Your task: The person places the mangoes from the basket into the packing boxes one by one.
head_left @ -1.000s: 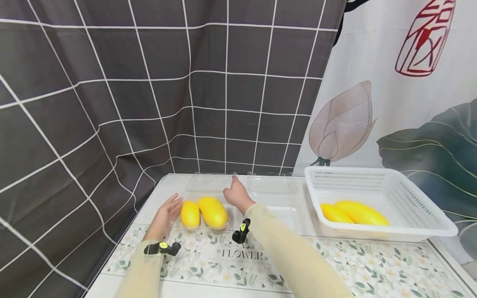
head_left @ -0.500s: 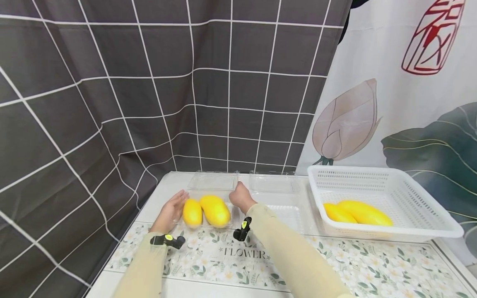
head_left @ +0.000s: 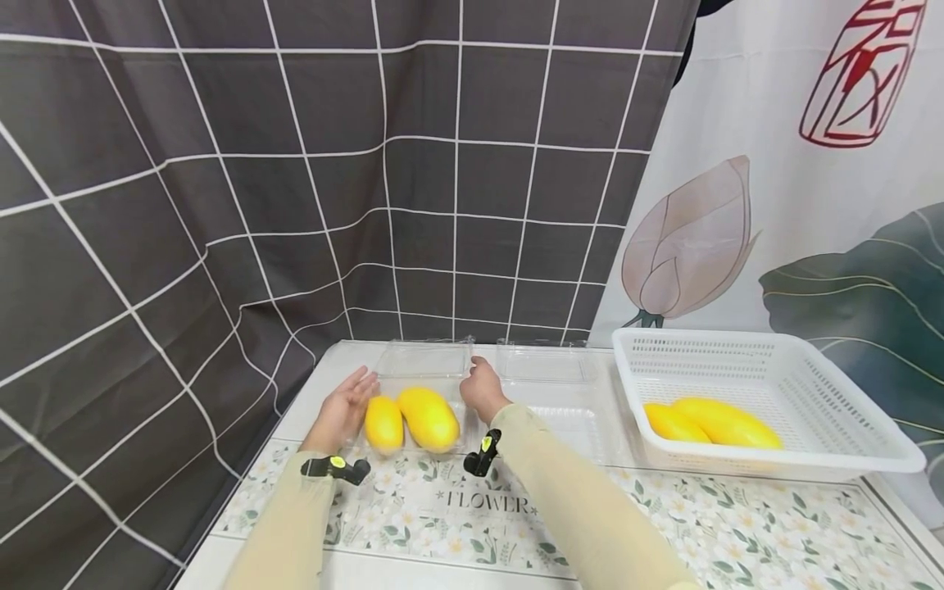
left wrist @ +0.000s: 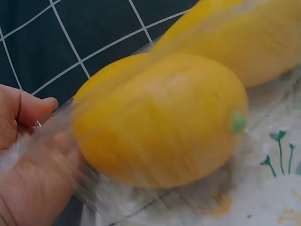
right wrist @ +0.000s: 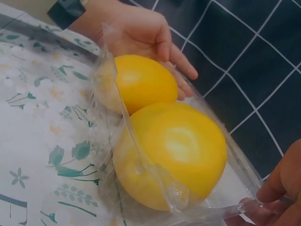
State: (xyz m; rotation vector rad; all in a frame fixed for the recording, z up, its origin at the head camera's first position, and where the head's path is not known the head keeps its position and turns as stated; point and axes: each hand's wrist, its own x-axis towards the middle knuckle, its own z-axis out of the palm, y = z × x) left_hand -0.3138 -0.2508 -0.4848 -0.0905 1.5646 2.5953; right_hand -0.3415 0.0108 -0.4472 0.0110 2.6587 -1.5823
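Observation:
Two yellow mangoes [head_left: 429, 419] lie side by side in a clear plastic clamshell box [left wrist: 117, 197], whose lid [head_left: 426, 359] is folded back behind them. The smaller mango [left wrist: 160, 122], with a green stem spot, is on the left. My left hand [head_left: 345, 410] is at the box's left wall, fingers extended and not wrapped round anything. At the right wall, my right hand [head_left: 485, 390] pinches the clear plastic near the hinge corner, as the right wrist view shows at its lower right edge.
A second clear clamshell box [head_left: 566, 422] stands open to the right. Beyond it, a white perforated basket [head_left: 848, 410] holds two more yellow mangoes [head_left: 726, 422]. A grid-patterned dark curtain [head_left: 442, 205] hangs directly behind the table. A floral runner [head_left: 664, 508] covers the front.
My right hand's extended finger has drawn in from the lid edge and curled at the box's right corner. My left fingers have spread slightly upward. The mangoes stay put in the box.

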